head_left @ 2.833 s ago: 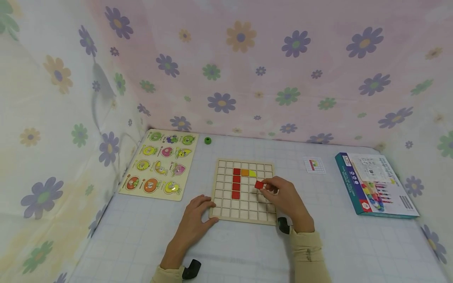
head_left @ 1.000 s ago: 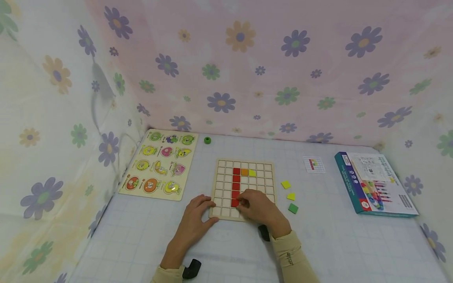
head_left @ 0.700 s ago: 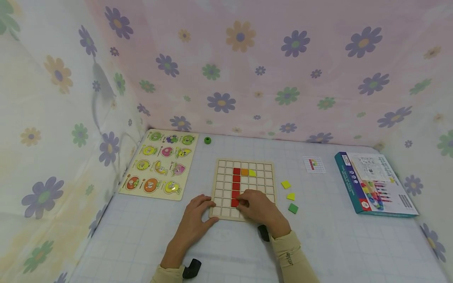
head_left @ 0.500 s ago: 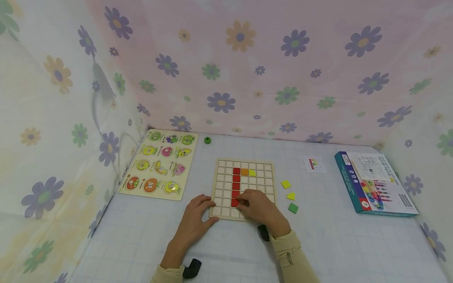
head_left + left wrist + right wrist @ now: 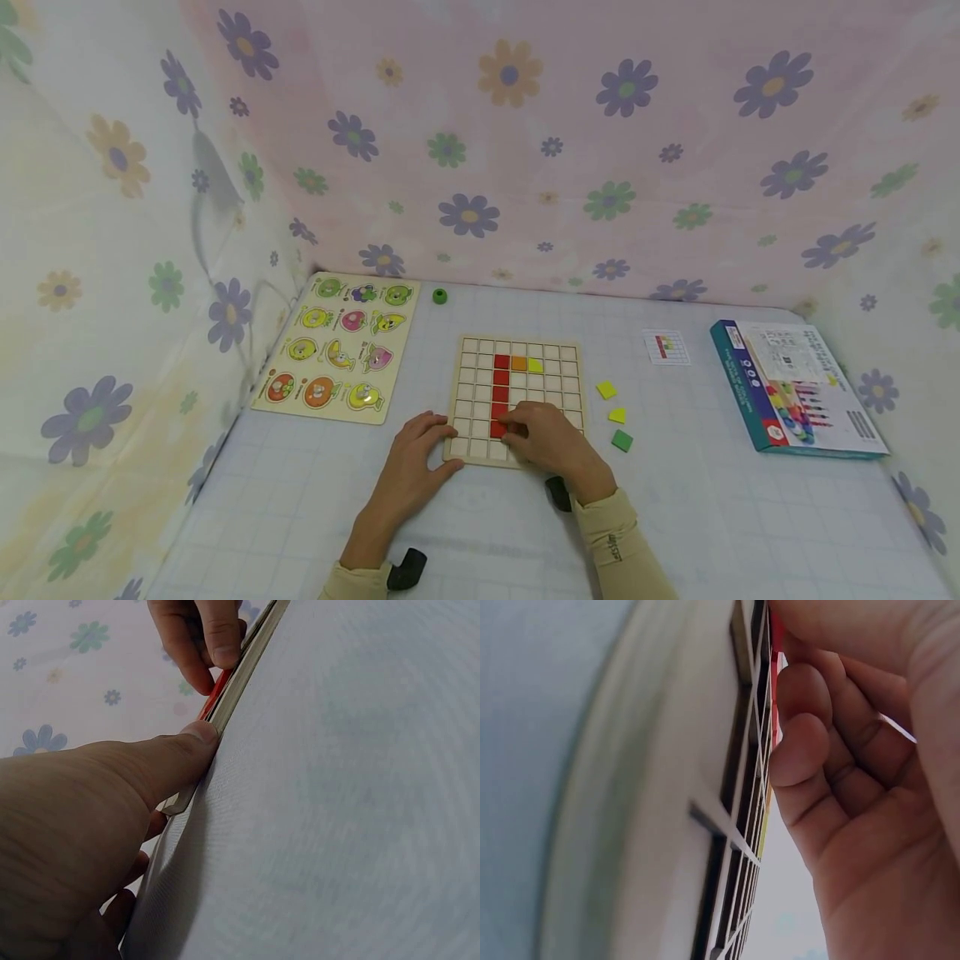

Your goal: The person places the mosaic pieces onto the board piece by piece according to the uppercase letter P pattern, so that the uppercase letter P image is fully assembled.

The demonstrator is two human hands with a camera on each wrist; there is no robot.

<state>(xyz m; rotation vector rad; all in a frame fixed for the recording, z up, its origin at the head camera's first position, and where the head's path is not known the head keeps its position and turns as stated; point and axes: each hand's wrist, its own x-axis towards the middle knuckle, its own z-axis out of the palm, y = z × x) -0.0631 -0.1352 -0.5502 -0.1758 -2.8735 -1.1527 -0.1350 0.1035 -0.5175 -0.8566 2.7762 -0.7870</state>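
A wooden grid board [image 5: 472,392] lies flat on the table. Down one of its columns runs a line of red square tiles [image 5: 501,378], with an orange tile [image 5: 519,364] and a yellow tile [image 5: 535,365] beside the top one. My left hand [image 5: 416,458] holds the board's near left corner, thumb along the near edge and fingers at the left side. With curled fingers, my right hand [image 5: 551,442] pinches the lowest red tile [image 5: 498,429] in its cell. That hand covers several cells at the board's lower right.
Right of the board lie two yellow pieces [image 5: 607,390] and a green square [image 5: 622,441]. A pattern card [image 5: 666,347] and a toy box [image 5: 802,392] sit farther right. On the left are a fruit puzzle board [image 5: 341,354] and a small green bead [image 5: 440,297].
My right hand has carried a red tile left and nearer, to the column's lower end. Yellow and green pieces, earlier hidden by that hand, now show. The left hand stays put.
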